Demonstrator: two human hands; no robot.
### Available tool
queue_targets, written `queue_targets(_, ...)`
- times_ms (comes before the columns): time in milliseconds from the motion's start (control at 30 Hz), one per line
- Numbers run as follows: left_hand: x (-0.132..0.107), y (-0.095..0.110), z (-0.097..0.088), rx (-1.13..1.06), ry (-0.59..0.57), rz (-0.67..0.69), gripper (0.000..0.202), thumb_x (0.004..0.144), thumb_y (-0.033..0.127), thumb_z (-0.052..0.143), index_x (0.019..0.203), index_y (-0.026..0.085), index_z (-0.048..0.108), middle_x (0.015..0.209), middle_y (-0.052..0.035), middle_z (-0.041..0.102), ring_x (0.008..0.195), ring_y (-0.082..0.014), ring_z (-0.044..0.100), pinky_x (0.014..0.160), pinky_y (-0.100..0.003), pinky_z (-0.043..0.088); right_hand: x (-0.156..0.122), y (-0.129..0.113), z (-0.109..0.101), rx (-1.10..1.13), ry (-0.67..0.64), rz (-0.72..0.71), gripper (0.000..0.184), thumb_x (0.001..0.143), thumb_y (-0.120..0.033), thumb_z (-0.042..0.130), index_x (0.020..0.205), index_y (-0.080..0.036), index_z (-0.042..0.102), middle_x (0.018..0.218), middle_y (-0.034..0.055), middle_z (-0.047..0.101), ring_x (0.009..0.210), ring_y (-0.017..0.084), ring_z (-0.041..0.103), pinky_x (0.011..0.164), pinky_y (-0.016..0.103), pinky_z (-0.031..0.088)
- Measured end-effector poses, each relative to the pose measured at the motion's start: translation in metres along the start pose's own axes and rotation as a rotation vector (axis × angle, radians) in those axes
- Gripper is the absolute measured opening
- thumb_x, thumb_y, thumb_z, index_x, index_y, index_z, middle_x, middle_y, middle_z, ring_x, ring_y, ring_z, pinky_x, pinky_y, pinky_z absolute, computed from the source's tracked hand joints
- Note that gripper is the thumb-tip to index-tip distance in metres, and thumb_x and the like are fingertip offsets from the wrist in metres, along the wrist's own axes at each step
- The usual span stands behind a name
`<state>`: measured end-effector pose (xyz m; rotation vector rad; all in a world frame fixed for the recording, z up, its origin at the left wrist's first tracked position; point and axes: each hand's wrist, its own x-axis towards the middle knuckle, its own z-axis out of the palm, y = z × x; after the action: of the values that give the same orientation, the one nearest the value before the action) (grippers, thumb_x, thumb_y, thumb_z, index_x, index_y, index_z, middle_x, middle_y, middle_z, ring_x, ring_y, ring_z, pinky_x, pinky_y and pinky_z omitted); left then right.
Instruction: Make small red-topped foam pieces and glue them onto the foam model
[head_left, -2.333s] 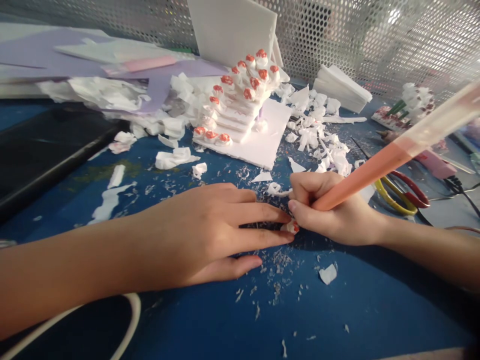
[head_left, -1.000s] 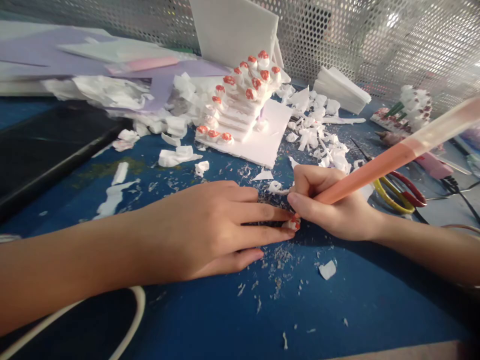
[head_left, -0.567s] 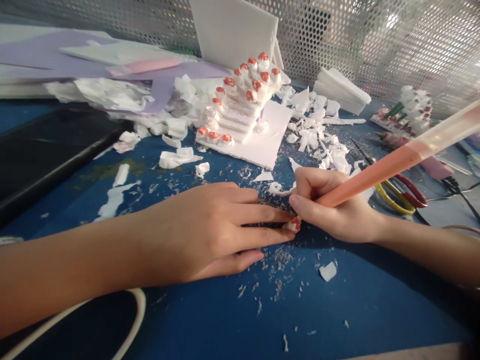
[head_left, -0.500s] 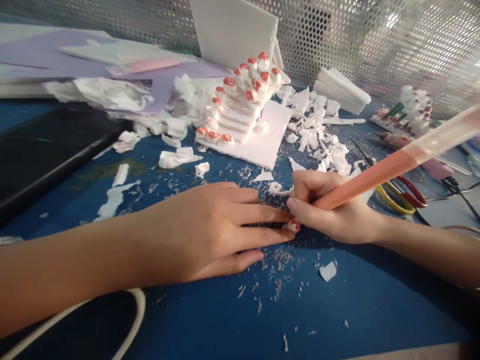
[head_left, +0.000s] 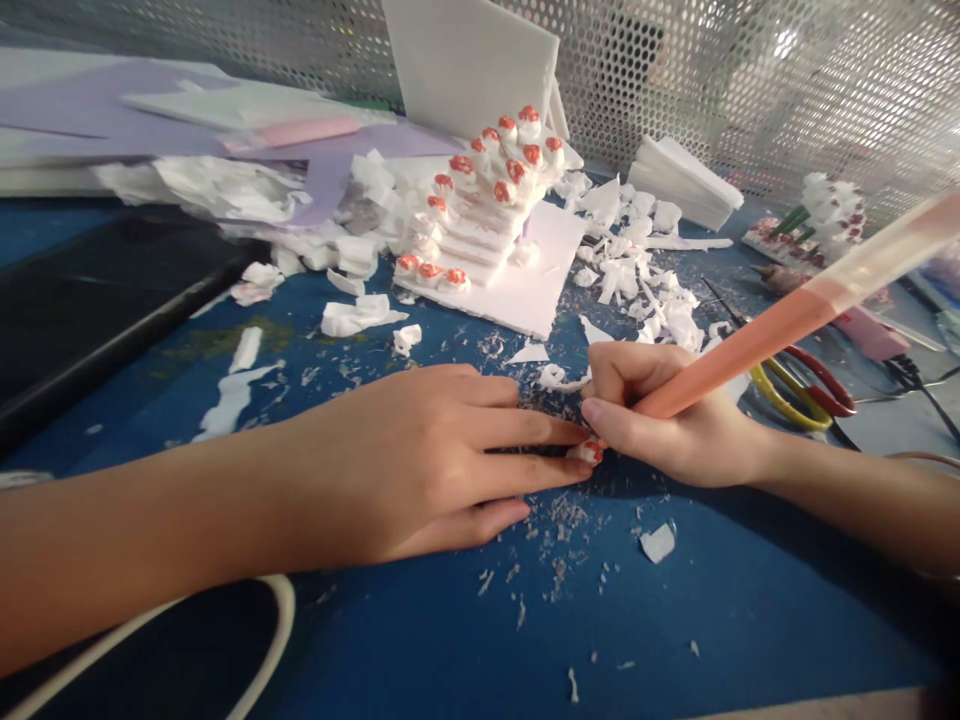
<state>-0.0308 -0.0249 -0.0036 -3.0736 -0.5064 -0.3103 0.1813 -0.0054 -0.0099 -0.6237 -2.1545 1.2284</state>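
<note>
My left hand (head_left: 420, 460) lies flat on the blue table (head_left: 675, 640), fingers stretched out, and its fingertips pin a small white foam piece with a red top (head_left: 586, 452). My right hand (head_left: 664, 420) is closed round a long orange marker pen (head_left: 795, 315), whose tip meets that foam piece. Behind them stands a white foam stepped model (head_left: 480, 225) with several red-topped knobs on its steps.
White foam scraps (head_left: 637, 270) and shavings lie scattered over the table. Red-and-yellow scissors (head_left: 802, 385) lie to the right, a black tablet (head_left: 90, 300) to the left. Purple sheets (head_left: 150, 110), a white foam board (head_left: 469, 60) and a perforated metal screen (head_left: 750, 70) stand behind.
Hardly anything differs: both hands stay on the small foam piece, and the pen shifts slightly up and down in my right hand.
</note>
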Motion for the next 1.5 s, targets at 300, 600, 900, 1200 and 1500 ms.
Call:
queue_targets(300,0.000,-0.002,0.002,-0.004,-0.025,0.002,0.036,0.087,0.026,0.040,0.122,0.026,0.048,0.123,0.0052,0.055,0.086,-0.0136,0.053,0.075,-0.026,0.035,0.000,-0.001,-0.001,-0.049,0.005,-0.003,0.027,0.080,-0.013,0.049,0.058,-0.018,0.032,0.055,-0.0070,0.034,0.049,0.002,0.032,0.042,0.015,0.028)
queue_targets(600,0.003,-0.001,-0.002,-0.006,-0.049,0.010,0.036,0.086,0.024,0.042,0.121,0.023,0.050,0.121,0.0028,0.057,0.084,-0.0153,0.055,0.072,-0.028,0.037,0.000,0.000,-0.001,-0.056,0.004,-0.022,0.027,0.080,-0.013,0.049,0.059,-0.018,0.032,0.055,-0.0071,0.033,0.049,0.002,0.032,0.042,0.015,0.028)
queue_targets(900,0.004,-0.004,0.006,-0.417,-0.004,-0.260,0.028,0.082,0.029,0.050,0.110,0.029,0.058,0.107,0.0024,0.063,0.090,-0.0135,0.057,0.079,-0.024,0.040,-0.001,0.001,-0.001,-0.053,-0.042,0.011,0.027,0.079,-0.011,0.050,0.058,-0.018,0.033,0.056,-0.0070,0.035,0.050,0.002,0.034,0.045,0.016,0.030)
queue_targets(1200,0.021,-0.005,0.006,-0.571,-0.007,-0.402,0.020,0.078,0.032,0.055,0.094,0.024,0.063,0.099,-0.0004,0.058,0.074,-0.0095,0.054,0.066,-0.020,0.042,0.001,0.001,0.000,0.093,-0.016,0.009,0.026,0.080,-0.015,0.049,0.059,-0.017,0.034,0.054,-0.0072,0.041,0.049,0.001,0.040,0.045,0.014,0.032)
queue_targets(1500,0.030,-0.005,0.007,-0.613,-0.021,-0.374,0.016,0.080,0.030,0.053,0.087,0.022,0.064,0.092,-0.0002,0.057,0.076,-0.0101,0.053,0.067,-0.021,0.039,-0.001,0.001,-0.001,-0.008,0.075,-0.068,0.026,0.077,-0.013,0.053,0.057,-0.016,0.037,0.052,-0.0074,0.040,0.047,0.001,0.035,0.042,0.013,0.028)
